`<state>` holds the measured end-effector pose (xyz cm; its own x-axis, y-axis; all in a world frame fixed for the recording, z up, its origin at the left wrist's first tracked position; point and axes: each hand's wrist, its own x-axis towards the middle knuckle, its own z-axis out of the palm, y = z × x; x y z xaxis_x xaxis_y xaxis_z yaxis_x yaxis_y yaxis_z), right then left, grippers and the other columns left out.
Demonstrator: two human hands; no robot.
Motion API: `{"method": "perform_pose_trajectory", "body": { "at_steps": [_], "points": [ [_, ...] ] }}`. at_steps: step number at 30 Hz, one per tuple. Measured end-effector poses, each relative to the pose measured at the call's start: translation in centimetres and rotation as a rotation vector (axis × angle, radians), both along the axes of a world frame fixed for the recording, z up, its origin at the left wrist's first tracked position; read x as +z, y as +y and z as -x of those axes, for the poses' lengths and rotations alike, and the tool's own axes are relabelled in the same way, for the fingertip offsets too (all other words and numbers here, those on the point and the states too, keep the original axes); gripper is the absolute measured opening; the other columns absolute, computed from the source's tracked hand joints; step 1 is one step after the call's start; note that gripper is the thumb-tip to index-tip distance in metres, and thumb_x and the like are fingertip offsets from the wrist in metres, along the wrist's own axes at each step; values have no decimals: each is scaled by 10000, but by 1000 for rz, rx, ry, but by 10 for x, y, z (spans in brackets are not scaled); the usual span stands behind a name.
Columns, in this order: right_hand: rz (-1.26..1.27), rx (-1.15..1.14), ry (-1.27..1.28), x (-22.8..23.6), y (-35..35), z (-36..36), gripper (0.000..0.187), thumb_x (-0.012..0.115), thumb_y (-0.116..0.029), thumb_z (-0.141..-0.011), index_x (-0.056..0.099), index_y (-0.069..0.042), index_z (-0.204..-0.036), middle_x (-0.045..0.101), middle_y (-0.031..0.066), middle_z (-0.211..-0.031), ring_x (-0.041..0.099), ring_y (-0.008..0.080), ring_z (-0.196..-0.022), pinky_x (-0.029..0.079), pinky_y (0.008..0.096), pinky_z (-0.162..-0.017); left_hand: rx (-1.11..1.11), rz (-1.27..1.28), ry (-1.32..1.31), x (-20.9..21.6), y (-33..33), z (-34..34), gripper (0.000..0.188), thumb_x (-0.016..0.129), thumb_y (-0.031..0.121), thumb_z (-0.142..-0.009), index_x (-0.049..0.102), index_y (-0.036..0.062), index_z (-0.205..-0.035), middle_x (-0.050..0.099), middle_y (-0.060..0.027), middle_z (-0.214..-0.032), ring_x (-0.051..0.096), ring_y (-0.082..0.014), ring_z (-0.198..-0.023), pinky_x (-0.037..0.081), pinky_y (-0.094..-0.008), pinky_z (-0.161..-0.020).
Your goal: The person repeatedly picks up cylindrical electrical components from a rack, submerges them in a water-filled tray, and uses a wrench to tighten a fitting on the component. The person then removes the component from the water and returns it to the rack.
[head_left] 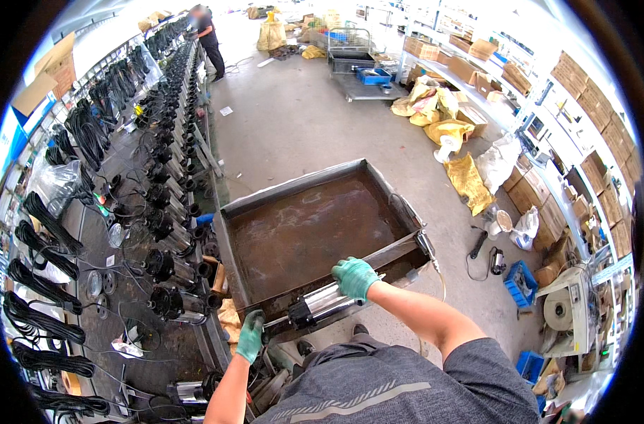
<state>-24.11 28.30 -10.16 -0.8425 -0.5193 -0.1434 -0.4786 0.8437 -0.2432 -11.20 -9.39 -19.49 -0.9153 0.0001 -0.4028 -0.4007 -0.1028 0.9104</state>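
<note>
While the steel pump [320, 304] lies across the near rim of the water tank [231, 240], the right hand [354, 277] holds a closed grip on its body, the left hand [251, 336] on its end; bare floor [293, 127] lies beyond.

My left hand [250, 336] and right hand [355, 277] are in green gloves. The cylindrical metal pump [320, 305] gleams silver with black ends. The rectangular metal tray [312, 227] holds murky brown water.
</note>
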Motion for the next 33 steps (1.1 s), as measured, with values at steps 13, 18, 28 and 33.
{"method": "perform_pose_trajectory", "body": {
  "at_steps": [13,18,28,33],
  "points": [
    [-35,-24,50,-3,-2,2,297,820,-300,-738,707,-111,-937,709,126,-1021,676,343,-1011,554,450,-907,173,387,-207,-37,-34,9,376,581,346,-1059,711,-4,-1017,686,-50,-817,583,-191,-735,483,-406,-708],
    [84,-42,84,-7,-2,0,119,663,-177,-858,715,-121,-949,703,126,-999,657,356,-983,544,464,-869,262,920,-72,-19,-37,20,376,607,387,-1030,671,21,-1088,731,-240,-925,701,-409,-833,530,-473,-756],
    [349,-177,-41,-17,6,2,221,667,-171,-884,720,-80,-1079,715,152,-1117,673,368,-1039,535,463,-928,-82,789,213,39,30,-17,460,726,234,-951,621,69,-1367,715,-213,-1132,679,-408,-1021,541,-447,-896],
    [778,-491,-166,-47,68,35,245,620,-195,-964,687,-23,-1126,711,215,-1103,683,361,-1010,536,424,-881,-303,1073,398,49,95,-9,743,800,422,-858,530,148,-1494,645,-226,-1239,635,-414,-1101,527,-495,-941]
  ]
}}
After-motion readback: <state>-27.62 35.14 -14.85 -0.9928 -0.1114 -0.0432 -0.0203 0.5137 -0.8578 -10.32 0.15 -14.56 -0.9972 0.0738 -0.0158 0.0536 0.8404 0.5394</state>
